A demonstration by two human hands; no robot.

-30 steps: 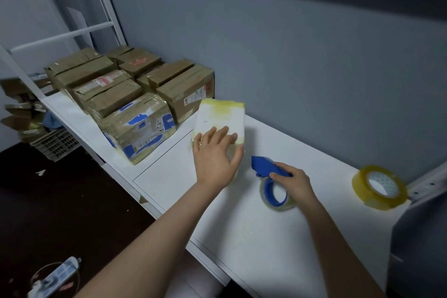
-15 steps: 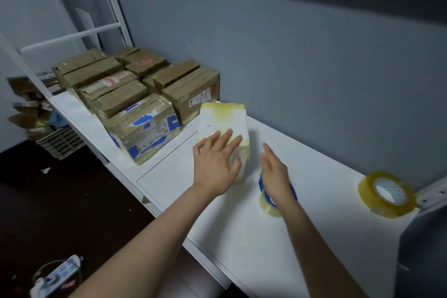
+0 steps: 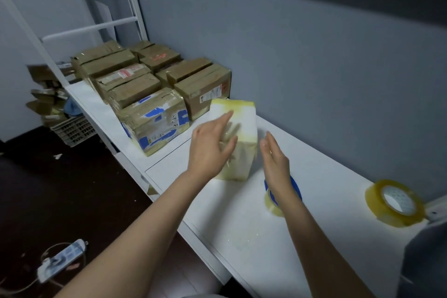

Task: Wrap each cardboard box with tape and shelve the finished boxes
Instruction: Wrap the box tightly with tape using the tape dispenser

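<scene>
Standing on end on the white desktop (image 3: pixel 242 237), the white box wrapped in yellowish tape (image 3: pixel 242 123) sits just right of the finished cardboard boxes. The left hand (image 3: pixel 210 150), blurred, lies against its near face with straight fingers. The right hand (image 3: pixel 275 164) is flat and loose just beside the box's right side, holding nothing. Below that hand a blue tape dispenser (image 3: pixel 273 201) with its clear roll rests on the desktop, and a loose roll of clear tape (image 3: pixel 394 203) lies well to the right. Taped brown boxes (image 3: pixel 135 80) are packed side by side against the grey wall (image 3: pixel 314 68), the nearest one with blue markings (image 3: pixel 154 121). At far left a slatted plastic crate (image 3: pixel 72 128) sits on the dark floor with cardboard scraps piled over it; whether they lie inside, I cannot tell. A power strip (image 3: pixel 61 259) lies on the floor, and a white metal frame (image 3: pixel 89 29) rises behind the boxes.
</scene>
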